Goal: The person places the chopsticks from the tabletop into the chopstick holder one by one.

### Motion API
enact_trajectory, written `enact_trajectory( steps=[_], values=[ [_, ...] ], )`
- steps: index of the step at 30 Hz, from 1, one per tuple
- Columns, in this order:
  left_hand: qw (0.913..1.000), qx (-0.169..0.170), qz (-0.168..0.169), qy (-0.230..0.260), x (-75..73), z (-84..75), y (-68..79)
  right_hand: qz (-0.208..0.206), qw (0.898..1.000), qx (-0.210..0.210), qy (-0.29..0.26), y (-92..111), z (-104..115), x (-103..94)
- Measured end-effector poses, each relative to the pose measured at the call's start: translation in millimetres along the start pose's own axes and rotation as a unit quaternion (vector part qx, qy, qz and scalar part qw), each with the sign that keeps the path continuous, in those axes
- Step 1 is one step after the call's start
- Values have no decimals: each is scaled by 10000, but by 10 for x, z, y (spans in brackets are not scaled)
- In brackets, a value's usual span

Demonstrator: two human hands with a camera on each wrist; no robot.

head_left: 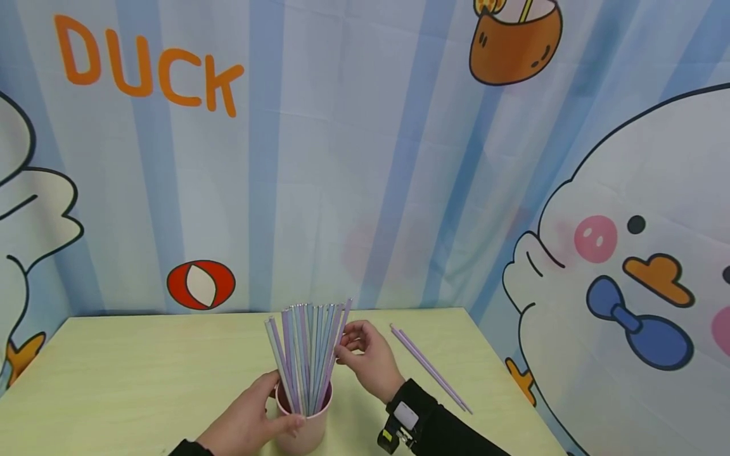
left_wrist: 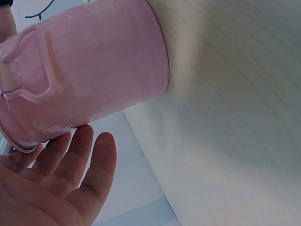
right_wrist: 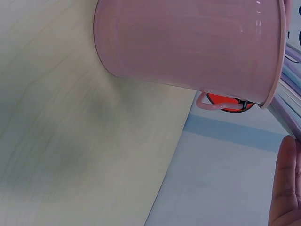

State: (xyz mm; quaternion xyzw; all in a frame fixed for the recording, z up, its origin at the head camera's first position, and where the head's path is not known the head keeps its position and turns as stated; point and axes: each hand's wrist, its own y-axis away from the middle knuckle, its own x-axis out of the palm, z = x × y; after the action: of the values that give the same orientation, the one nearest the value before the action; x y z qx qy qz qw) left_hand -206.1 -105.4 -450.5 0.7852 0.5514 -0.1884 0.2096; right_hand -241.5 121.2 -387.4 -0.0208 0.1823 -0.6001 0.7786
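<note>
A pink metal bucket [head_left: 305, 434] with small side handles [left_wrist: 40, 66] stands upright on the table. Many long, thin straws [head_left: 308, 354] in pale purple, blue and silvery tones fan out of its top. My left hand [head_left: 251, 411] holds the bucket near its rim, thumb across the front and fingers along the left side. At the right edge of the bunch, my right hand [head_left: 371, 361] pinches a purple straw [head_left: 340, 326] between thumb and fingers; its tip rises a little above the others. The right wrist view catches only part of that hand's fingers [right_wrist: 285, 188].
Two loose purple straws [head_left: 430, 367] lie side by side on the pale wooden table [head_left: 171, 373], right of my right hand. A striped cloth backdrop [head_left: 331, 158] with duck drawings hangs behind the table and along its right side.
</note>
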Motion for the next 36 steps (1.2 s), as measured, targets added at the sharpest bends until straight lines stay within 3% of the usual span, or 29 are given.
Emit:
enact_trajectory(
  steps=[13, 24, 29, 36],
  values=[
    [9998, 195, 37, -28, -16, 31, 6, 162, 9999, 49, 27, 27, -64, 44],
    [9999, -115, -56, -53, 7, -5, 5, 296, 9985, 138, 429, 35, -137, -94],
    [9996, -225, -122, -128, 16, -24, 17, 81, 9915, -80, 1294, -58, -531, -324],
    [9997, -138, -73, -172, 9, -25, 26, -217, 9595, -54, 2808, -100, -845, -718]
  ],
)
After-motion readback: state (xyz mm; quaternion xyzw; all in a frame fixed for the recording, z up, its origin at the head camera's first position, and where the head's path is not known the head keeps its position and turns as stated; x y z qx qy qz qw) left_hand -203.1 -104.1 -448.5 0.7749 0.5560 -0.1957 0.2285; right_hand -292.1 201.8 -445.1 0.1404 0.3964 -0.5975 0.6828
